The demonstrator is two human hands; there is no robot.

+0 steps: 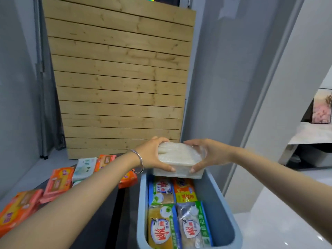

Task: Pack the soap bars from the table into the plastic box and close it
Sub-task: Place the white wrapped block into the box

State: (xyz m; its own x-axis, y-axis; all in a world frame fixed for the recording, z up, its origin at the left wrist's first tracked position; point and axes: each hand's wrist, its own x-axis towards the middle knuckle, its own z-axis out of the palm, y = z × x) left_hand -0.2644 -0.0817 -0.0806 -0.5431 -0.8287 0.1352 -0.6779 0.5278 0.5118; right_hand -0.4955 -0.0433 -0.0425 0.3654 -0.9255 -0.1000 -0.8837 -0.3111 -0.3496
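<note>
Both hands, the left hand [152, 155] and right hand [208, 154], are clamping opposite ends of a pale wrapped soap pack [179, 159] above the far end of the plastic box [215, 203], probably squaring it over the layer of soap bars [172, 212], while others are waiting on the tabletop [107, 212] at left.

A: What's on the person, quick?

B: 2 arms in view, both bare to the frame edge, no sleeves. No gloves either.

A: Jewellery?

B: 1 thin silver bangle [139, 161] on the left wrist, plain metal, round, no stones or engraving I can make out. Sits loose, w/ a gap between ring and wrist.

A: Right side?

B: Right hand [209, 153] and wrist bare, no watch, no rings seen. Left hand [152, 153] same, no rings.

A: Nails?

B: Short, unpainted as far as I can tell on the fingers [193, 170]. Rest too blurry.
</note>
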